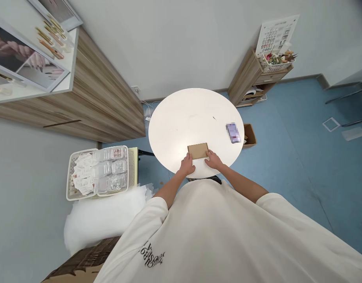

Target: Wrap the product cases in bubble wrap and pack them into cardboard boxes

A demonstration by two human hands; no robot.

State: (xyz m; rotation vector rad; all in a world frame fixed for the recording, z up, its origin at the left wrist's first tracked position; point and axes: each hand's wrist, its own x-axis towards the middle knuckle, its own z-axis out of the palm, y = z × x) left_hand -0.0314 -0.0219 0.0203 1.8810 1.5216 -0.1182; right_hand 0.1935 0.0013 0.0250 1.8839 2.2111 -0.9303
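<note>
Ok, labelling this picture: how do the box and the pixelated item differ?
The box is brown; the pixelated item is mostly purple. The box lies crosswise; the pixelated item points away, slightly slanted. The left hand and right hand touch the box; neither touches the pixelated item. Both look oblong.

Mid-frame box (197, 151) is matt cardboard, tabletop (175, 114) under it's smooth, kinda glossy; upper-left cabinet (107, 86) looks wood-grained.
</note>
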